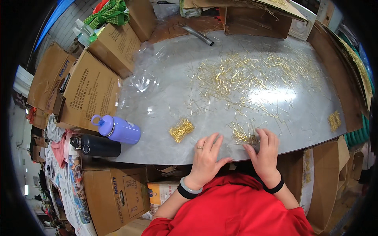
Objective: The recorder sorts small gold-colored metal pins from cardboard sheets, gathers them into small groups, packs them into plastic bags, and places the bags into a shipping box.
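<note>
A small gathered pile of thin gold wire hooks lies near the table's front edge. My right hand is at its right end, thumb and fingers apart, with hook ends in the gap between them. To the left of that pile, my left hand rests at the edge with its fingers spread and nothing in them. A compact bundle of the same hooks sits just beyond the left hand, apart from it. Many loose gold hooks are scattered across the far middle and right of the table.
At the left stand a purple bottle and a lying black bottle, beside cardboard boxes. Clear plastic covers part of the grey table. A metal tube lies at the back; another hook bundle is far right.
</note>
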Tool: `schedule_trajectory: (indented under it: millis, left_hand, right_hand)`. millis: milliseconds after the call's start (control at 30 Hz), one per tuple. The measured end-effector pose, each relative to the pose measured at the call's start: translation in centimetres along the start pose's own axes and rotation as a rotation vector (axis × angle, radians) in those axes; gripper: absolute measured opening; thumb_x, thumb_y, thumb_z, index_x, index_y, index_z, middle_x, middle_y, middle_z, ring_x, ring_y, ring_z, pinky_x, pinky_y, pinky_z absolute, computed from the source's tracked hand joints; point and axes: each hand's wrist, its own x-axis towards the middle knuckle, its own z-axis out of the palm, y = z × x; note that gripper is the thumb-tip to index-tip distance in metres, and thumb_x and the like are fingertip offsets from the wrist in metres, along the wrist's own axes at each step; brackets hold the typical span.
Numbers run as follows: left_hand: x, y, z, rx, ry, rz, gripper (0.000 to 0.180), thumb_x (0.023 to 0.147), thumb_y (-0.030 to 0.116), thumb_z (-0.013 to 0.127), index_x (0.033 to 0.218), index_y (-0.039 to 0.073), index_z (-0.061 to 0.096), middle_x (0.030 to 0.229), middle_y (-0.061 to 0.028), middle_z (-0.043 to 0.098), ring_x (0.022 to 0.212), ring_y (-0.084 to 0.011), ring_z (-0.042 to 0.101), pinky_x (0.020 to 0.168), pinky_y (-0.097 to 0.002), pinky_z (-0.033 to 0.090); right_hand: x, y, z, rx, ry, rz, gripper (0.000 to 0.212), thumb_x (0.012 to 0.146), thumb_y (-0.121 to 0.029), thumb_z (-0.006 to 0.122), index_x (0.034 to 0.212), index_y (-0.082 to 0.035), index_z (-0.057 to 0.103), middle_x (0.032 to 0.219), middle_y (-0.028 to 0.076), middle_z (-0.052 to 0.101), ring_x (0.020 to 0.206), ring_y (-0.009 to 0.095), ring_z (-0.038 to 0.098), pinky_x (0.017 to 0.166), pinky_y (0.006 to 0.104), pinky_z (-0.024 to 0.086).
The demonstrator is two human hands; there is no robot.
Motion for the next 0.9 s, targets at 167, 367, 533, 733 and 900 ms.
schedule_trajectory:
  millis: [167,367,533,733,900]
  left_hand:
    - [1.1,-0.2,0.3,-0.020,-0.040,0.003,0.080,0.075,0.028,0.083,0.139,-0.004,0.047,0.140,-0.0192,0.048,0.133,-0.0409,0.040,0.110,-0.0490,0.034]
    - [1.5,-0.4,0.4,0.000,-0.108,0.065,0.084,0.078,0.025,0.081,0.144,-0.006,0.038,0.143,-0.0218,0.044,0.138,-0.0426,0.037,0.114,-0.0532,0.029]
    - [1.6,0.1,0.6,-0.073,-0.139,0.115,0.080,0.079,0.022,0.079,0.143,-0.006,0.040,0.142,-0.0229,0.045,0.137,-0.0429,0.039,0.115,-0.0547,0.030]
    - [2.2,0.5,1.1,-0.029,-0.155,0.150,0.070,0.082,0.014,0.074,0.141,-0.005,0.042,0.139,-0.0228,0.048,0.134,-0.0431,0.041,0.114,-0.0550,0.031]
    - [1.9,0.4,1.4,-0.092,-0.108,0.145,0.066,0.084,0.009,0.071,0.142,-0.003,0.042,0.136,-0.0224,0.050,0.131,-0.0425,0.044,0.113,-0.0542,0.035]
  right_hand:
    - [1.2,0.7,-0.3,0.007,-0.226,-0.214,0.045,0.081,-0.009,0.071,0.124,-0.005,0.059,0.121,0.011,0.061,0.112,0.030,0.056,0.093,0.0429,0.043]
    - [1.5,1.6,-0.4,0.181,-0.382,-0.413,0.038,0.081,0.003,0.064,0.118,-0.006,0.064,0.120,0.011,0.062,0.115,0.030,0.056,0.096,0.0410,0.047]
    - [-0.2,0.2,0.1,0.128,-0.269,-0.232,0.048,0.082,0.006,0.062,0.129,0.000,0.055,0.132,0.018,0.054,0.123,0.036,0.052,0.102,0.0439,0.045]
    - [1.2,-0.6,0.6,0.545,-0.383,-0.088,0.065,0.086,0.009,0.053,0.148,0.003,0.031,0.149,0.027,0.038,0.135,0.044,0.041,0.111,0.0456,0.038]
    - [2.0,0.7,-1.0,0.406,-0.446,-0.197,0.071,0.082,-0.004,0.069,0.146,0.000,0.037,0.145,0.021,0.045,0.136,0.040,0.042,0.115,0.0444,0.033]
